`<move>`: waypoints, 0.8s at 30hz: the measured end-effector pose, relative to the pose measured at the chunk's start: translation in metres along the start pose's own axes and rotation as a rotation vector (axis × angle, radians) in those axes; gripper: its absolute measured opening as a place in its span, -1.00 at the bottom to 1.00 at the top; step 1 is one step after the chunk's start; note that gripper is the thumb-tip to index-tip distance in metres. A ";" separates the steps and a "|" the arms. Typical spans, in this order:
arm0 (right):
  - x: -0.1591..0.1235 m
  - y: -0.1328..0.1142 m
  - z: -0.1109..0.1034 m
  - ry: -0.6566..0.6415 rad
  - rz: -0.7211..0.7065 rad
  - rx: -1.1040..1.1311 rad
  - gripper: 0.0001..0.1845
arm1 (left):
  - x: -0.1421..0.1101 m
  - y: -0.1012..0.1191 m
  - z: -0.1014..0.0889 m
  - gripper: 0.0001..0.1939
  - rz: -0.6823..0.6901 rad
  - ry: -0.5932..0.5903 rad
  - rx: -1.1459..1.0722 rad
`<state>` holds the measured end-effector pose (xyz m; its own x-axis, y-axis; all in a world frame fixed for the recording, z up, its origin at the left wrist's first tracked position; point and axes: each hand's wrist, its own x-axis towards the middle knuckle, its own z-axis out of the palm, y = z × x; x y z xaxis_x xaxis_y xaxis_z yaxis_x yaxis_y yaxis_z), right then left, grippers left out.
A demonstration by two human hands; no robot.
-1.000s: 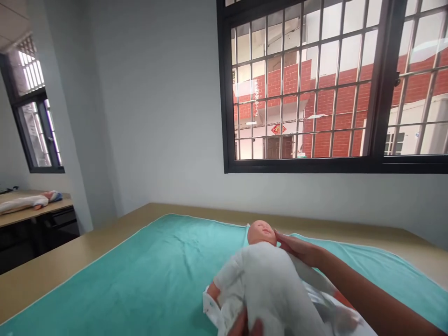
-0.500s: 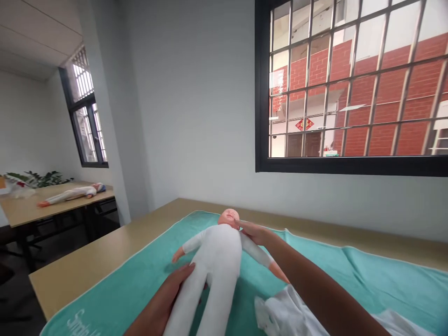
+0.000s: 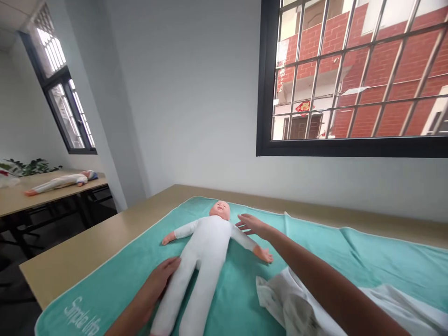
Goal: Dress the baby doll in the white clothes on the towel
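Observation:
A baby doll [image 3: 205, 249] in a white bodysuit lies on its back, arms spread, on a teal towel [image 3: 315, 252] that covers a wooden table [image 3: 87, 252]. My left hand [image 3: 161, 279] rests flat against the doll's leg and hip on the near left, fingers stretched out. My right hand [image 3: 252, 225] hovers open just right of the doll's head and shoulder, a little apart from it. A crumpled white garment [image 3: 290, 303] lies on the towel under my right forearm.
A barred window [image 3: 357, 74] fills the wall at upper right. At far left a second table [image 3: 21, 198] carries another doll [image 3: 56, 181] and a green plant [image 3: 24, 167]. A dark window stands above that table.
The doll has been laid flat and spread out on the towel. My right hand has come off its neck and shoulder. The white garment has been left to the right.

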<state>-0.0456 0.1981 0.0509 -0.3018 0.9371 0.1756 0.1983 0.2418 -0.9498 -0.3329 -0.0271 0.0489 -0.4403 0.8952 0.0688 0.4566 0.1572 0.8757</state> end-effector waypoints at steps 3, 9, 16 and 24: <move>-0.047 0.008 -0.059 0.053 0.078 -0.096 -0.65 | -0.022 0.010 -0.006 -0.46 -0.061 0.095 0.058; -0.182 0.048 -0.197 0.273 0.225 -0.357 -0.69 | -0.112 0.074 0.057 -0.62 0.114 -0.285 0.090; -0.277 0.097 -0.249 0.559 0.201 -1.091 -0.60 | -0.180 0.103 0.159 -0.74 0.364 -0.558 0.488; -0.276 0.078 -0.251 0.546 0.049 -0.834 -0.75 | -0.165 0.190 0.187 -0.85 0.376 -0.519 0.133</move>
<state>0.2875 0.0215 -0.0064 0.1528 0.8873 0.4351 0.8536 0.1033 -0.5105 -0.0289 -0.0667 0.1140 0.1830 0.9790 0.0898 0.6129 -0.1850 0.7682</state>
